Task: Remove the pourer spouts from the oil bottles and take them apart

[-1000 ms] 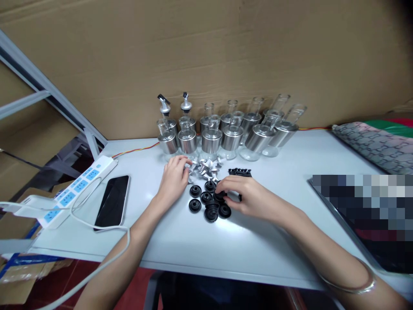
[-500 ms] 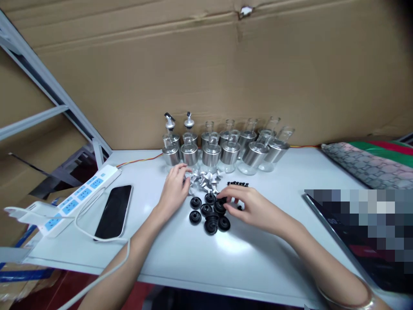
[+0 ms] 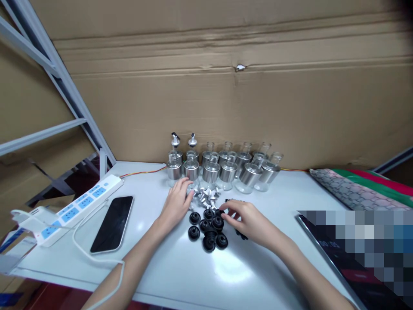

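Observation:
My left hand rests with fingers loosely spread at the left edge of a pile of silver pourer spouts. Its thumb is apart from the fingers, and I see nothing held. My right hand reaches in from the right, its thumb and fingertips closed around the edge of a black ringed stopper at the back of a group. Several more black stoppers lie in front and to the left. Small black pieces lie partly hidden beneath my right hand.
Glass bottles with metal sleeves stand in rows behind; two carry silver pourers. A phone, a cable and a power strip lie left. A dark-screened device and patterned fabric are right.
The view has tilted up, so everything on the table sits lower in the picture. Both hands keep nearly the same places beside the spouts and stoppers.

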`<act>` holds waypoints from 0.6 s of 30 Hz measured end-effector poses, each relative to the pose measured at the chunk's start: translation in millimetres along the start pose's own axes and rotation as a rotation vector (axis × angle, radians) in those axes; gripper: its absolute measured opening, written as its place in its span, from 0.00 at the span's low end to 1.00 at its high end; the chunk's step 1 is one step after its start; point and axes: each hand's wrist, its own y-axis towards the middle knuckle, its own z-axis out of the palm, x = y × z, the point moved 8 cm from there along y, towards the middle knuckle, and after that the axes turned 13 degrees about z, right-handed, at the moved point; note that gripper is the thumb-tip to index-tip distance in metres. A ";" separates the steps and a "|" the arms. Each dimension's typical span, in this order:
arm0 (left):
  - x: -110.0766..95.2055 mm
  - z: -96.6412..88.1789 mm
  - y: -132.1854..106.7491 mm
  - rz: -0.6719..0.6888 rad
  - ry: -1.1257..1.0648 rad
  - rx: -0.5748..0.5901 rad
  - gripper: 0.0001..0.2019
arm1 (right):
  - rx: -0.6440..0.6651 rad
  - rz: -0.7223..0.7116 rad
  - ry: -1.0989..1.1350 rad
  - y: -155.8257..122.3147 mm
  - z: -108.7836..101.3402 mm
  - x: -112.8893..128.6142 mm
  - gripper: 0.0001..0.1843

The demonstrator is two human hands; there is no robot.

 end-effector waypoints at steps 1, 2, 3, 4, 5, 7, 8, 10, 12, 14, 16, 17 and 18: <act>-0.5 0.7 -0.2 0.000 0.003 0.005 0.12 | 0.006 -0.002 -0.007 0.5 0.9 0.9 0.09; -1.0 1.5 -0.4 -0.003 0.005 0.012 0.13 | 0.013 -0.010 -0.011 0.8 2.3 2.4 0.09; -1.6 2.2 -0.5 -0.005 0.007 0.018 0.13 | 0.015 -0.020 -0.014 1.1 3.6 4.1 0.09; -2.3 2.6 -0.6 -0.007 0.009 0.022 0.13 | 0.008 -0.029 -0.025 1.3 4.6 5.5 0.09; -3.1 2.6 -0.5 -0.008 0.010 0.024 0.13 | -0.008 -0.037 -0.050 1.2 5.2 6.7 0.09; -5.2 1.9 -0.1 -0.007 0.011 0.023 0.13 | -0.050 -0.067 -0.139 -0.2 6.2 10.0 0.10; -6.4 1.2 0.2 -0.006 0.010 0.023 0.12 | -0.075 -0.088 -0.190 -1.4 6.0 12.1 0.11; -9.2 -0.5 0.8 -0.003 0.010 0.022 0.12 | -0.136 -0.128 -0.254 -3.3 1.7 17.0 0.11; -12.5 -2.4 1.4 0.003 0.007 0.017 0.12 | -0.213 -0.165 -0.231 -2.2 -10.2 24.6 0.11; -15.8 -4.3 1.7 0.014 0.004 0.001 0.12 | -0.319 -0.204 -0.154 4.6 -30.6 36.8 0.10; -18.9 -5.3 1.7 0.033 0.005 -0.019 0.12 | -0.450 -0.241 -0.068 18.4 -56.7 54.1 0.08; -20.3 -5.4 1.7 0.046 0.007 -0.028 0.11 | -0.509 -0.249 -0.045 28.5 -69.4 63.8 0.09; -21.7 -5.3 1.7 0.061 0.010 -0.034 0.11 | -0.549 -0.224 -0.038 41.9 -80.5 72.3 0.09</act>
